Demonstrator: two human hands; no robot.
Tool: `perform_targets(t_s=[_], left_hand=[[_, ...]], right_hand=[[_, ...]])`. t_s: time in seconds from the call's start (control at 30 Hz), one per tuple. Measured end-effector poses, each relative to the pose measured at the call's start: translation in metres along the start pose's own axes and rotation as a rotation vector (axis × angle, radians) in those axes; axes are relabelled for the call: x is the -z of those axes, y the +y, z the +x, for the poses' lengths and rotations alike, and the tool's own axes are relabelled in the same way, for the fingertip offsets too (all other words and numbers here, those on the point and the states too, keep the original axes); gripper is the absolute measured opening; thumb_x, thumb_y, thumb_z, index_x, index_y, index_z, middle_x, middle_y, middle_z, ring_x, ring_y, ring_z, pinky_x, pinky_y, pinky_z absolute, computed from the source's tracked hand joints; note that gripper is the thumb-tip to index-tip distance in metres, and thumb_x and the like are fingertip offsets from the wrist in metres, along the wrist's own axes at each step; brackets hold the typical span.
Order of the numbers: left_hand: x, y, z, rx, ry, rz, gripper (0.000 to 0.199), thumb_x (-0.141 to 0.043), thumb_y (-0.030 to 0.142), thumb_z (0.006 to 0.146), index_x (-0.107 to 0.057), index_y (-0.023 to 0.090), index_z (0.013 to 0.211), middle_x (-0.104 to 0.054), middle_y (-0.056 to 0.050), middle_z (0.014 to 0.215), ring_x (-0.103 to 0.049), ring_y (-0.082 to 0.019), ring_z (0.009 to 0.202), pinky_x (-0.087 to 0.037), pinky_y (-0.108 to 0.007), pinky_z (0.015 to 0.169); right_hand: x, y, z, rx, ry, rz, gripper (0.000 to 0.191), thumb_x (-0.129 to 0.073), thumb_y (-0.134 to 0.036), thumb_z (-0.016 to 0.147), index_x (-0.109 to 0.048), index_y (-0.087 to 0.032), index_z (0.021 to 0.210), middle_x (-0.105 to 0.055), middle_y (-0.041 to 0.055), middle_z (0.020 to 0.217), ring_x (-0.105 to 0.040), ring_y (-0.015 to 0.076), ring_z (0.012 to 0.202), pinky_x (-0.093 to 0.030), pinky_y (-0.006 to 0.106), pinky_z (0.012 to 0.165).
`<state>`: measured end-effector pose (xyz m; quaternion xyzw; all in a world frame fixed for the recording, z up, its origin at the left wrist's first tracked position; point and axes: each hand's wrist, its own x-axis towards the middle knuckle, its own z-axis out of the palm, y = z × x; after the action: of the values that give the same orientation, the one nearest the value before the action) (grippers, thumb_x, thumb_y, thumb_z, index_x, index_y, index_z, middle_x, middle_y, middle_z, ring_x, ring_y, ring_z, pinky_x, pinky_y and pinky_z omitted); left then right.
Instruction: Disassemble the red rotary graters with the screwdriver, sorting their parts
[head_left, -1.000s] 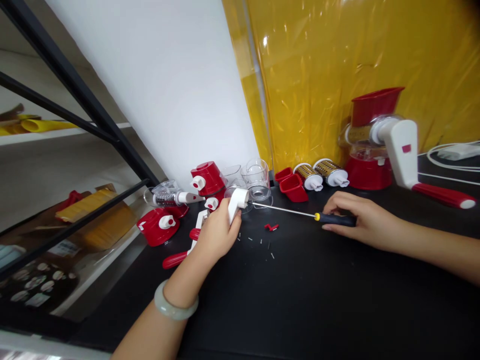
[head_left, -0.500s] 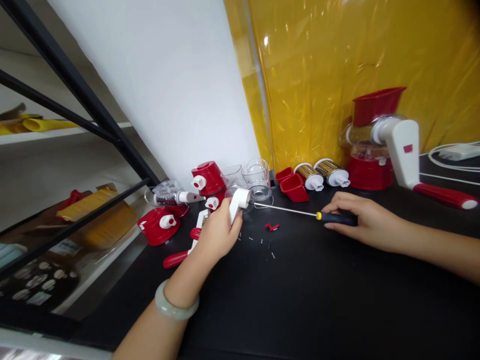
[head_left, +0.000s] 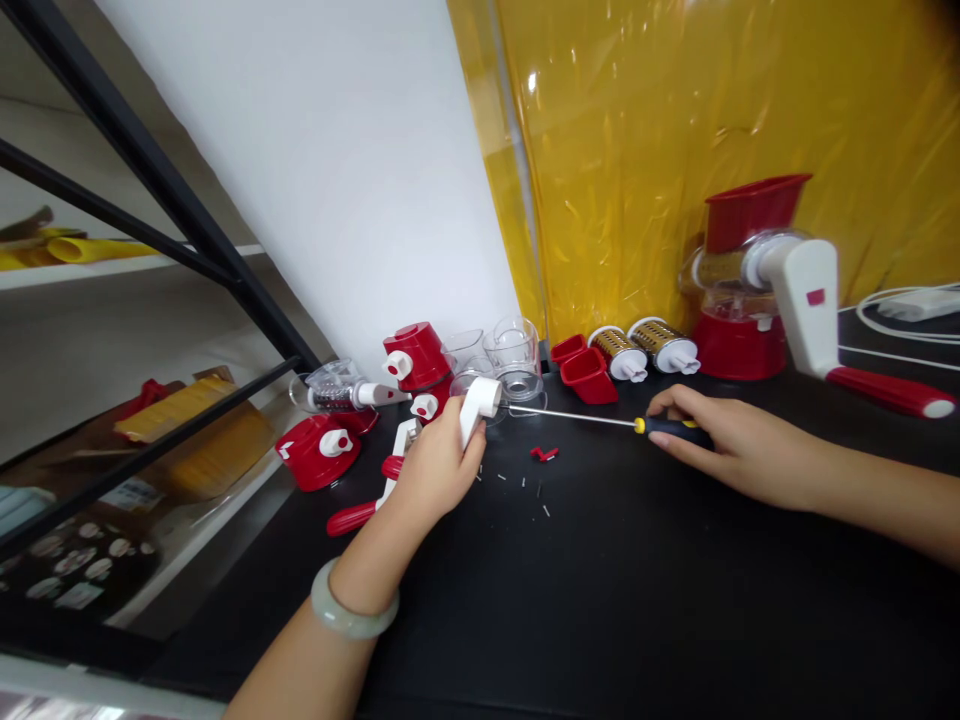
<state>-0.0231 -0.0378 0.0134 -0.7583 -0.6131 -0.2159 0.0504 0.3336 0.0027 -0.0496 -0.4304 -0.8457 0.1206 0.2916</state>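
My left hand [head_left: 435, 462], a pale bangle on its wrist, is wrapped round a white plastic crank handle [head_left: 478, 402] with a round hub facing right. My right hand [head_left: 739, 450] grips the dark handle of a screwdriver [head_left: 577, 415], which has a yellow collar. Its long thin shaft points left, with the tip at the hub's opening; whether it sits inside I cannot tell. Below on the table lie small red pieces [head_left: 544, 454] and several tiny screws or pins [head_left: 523, 482]. Beside my left hand is another crank with a red grip [head_left: 351, 518].
Along the back stand red bases [head_left: 318, 453], clear plastic housings [head_left: 514, 352], red hoppers [head_left: 589, 376] and grater drums [head_left: 664, 346]. An assembled rotary grater [head_left: 750, 345] stands at right, near a white cable [head_left: 874, 308]. A black-framed shelf [head_left: 232, 275] rises at left.
The fingers of my right hand have shifted on the screwdriver's handle, the thumb now nearer the collar. The crank handle and my left hand have hardly moved.
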Motion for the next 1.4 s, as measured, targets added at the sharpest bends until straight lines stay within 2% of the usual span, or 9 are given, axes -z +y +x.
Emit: perform_targets(t_s=[0.1,0.3,0.6,0.73,0.9,1.0,1.2,1.3,1.4], left_hand=[[0.0,-0.001,0.001,0.018,0.001,0.009,0.019,-0.044,0.037,0.098,-0.049,0.02,0.107,-0.067,-0.009,0.086,-0.066,-0.028,0.077,-0.042,-0.035,0.067],[0.001,0.0,0.002,0.029,-0.001,0.022,0.018,-0.044,0.036,0.098,-0.048,0.021,0.107,-0.067,-0.008,0.087,-0.066,-0.027,0.077,-0.042,-0.035,0.067],[0.001,0.003,0.0,0.015,-0.025,0.003,0.018,-0.044,0.035,0.097,-0.048,0.02,0.107,-0.067,-0.008,0.087,-0.066,-0.029,0.078,-0.042,-0.036,0.067],[0.002,0.001,0.001,0.022,-0.009,-0.001,0.019,-0.044,0.037,0.098,-0.047,0.021,0.107,-0.067,-0.009,0.088,-0.067,-0.028,0.079,-0.045,-0.037,0.07],[0.001,0.0,0.003,0.018,-0.012,-0.007,0.018,-0.044,0.035,0.097,-0.047,0.02,0.108,-0.067,-0.01,0.089,-0.068,-0.03,0.082,-0.046,-0.037,0.071],[0.001,0.001,0.003,0.001,-0.006,-0.006,0.017,-0.044,0.034,0.097,-0.047,0.02,0.107,-0.068,-0.01,0.09,-0.068,-0.03,0.083,-0.046,-0.038,0.072],[0.002,0.002,0.002,0.002,-0.023,0.004,0.016,-0.044,0.035,0.097,-0.046,0.021,0.105,-0.068,-0.01,0.088,-0.068,-0.03,0.081,-0.046,-0.037,0.07],[0.002,0.002,0.002,0.012,-0.016,0.005,0.017,-0.044,0.034,0.097,-0.047,0.02,0.105,-0.068,-0.01,0.087,-0.068,-0.03,0.08,-0.046,-0.037,0.07],[0.003,0.002,0.002,0.027,-0.008,0.002,0.018,-0.044,0.035,0.097,-0.047,0.02,0.107,-0.069,-0.01,0.087,-0.069,-0.029,0.08,-0.047,-0.037,0.071]], right_hand=[[0.001,-0.002,0.001,0.086,-0.037,0.003,0.049,-0.039,-0.059,0.101,-0.063,-0.022,0.123,-0.061,0.0083,0.111,-0.063,0.0217,0.097,-0.053,0.038,0.085],[-0.005,0.003,0.0,0.213,0.041,-0.007,0.039,-0.049,-0.056,0.1,-0.066,-0.022,0.111,-0.056,0.0072,0.104,-0.06,0.0153,0.088,-0.051,0.03,0.08],[0.002,0.005,0.001,-0.036,-0.079,0.01,0.05,-0.048,-0.064,0.094,-0.053,-0.019,0.115,-0.063,0.0063,0.095,-0.062,0.0185,0.076,-0.048,0.03,0.066],[0.002,0.005,0.004,0.087,-0.056,0.038,0.041,-0.045,-0.052,0.097,-0.059,-0.023,0.123,-0.061,0.0069,0.113,-0.063,0.0202,0.097,-0.052,0.035,0.084],[-0.002,0.013,0.007,0.211,0.06,0.063,0.031,-0.058,-0.049,0.093,-0.066,-0.02,0.101,-0.059,0.007,0.1,-0.06,0.0159,0.088,-0.051,0.028,0.077],[-0.003,0.014,0.006,0.187,0.077,0.069,0.033,-0.061,-0.05,0.092,-0.062,-0.018,0.098,-0.06,0.0068,0.099,-0.06,0.0152,0.085,-0.05,0.026,0.073],[0.001,0.011,0.003,0.001,-0.021,0.085,0.054,-0.055,-0.064,0.093,-0.057,-0.021,0.125,-0.063,0.0051,0.094,-0.063,0.017,0.079,-0.05,0.028,0.068],[0.002,0.011,0.004,0.042,-0.024,0.089,0.047,-0.047,-0.061,0.097,-0.063,-0.023,0.12,-0.063,0.0063,0.111,-0.064,0.0202,0.096,-0.052,0.032,0.08],[0.001,0.011,0.005,0.149,-0.028,0.091,0.04,-0.047,-0.055,0.099,-0.067,-0.023,0.115,-0.061,0.0063,0.106,-0.063,0.0171,0.091,-0.052,0.03,0.079]])
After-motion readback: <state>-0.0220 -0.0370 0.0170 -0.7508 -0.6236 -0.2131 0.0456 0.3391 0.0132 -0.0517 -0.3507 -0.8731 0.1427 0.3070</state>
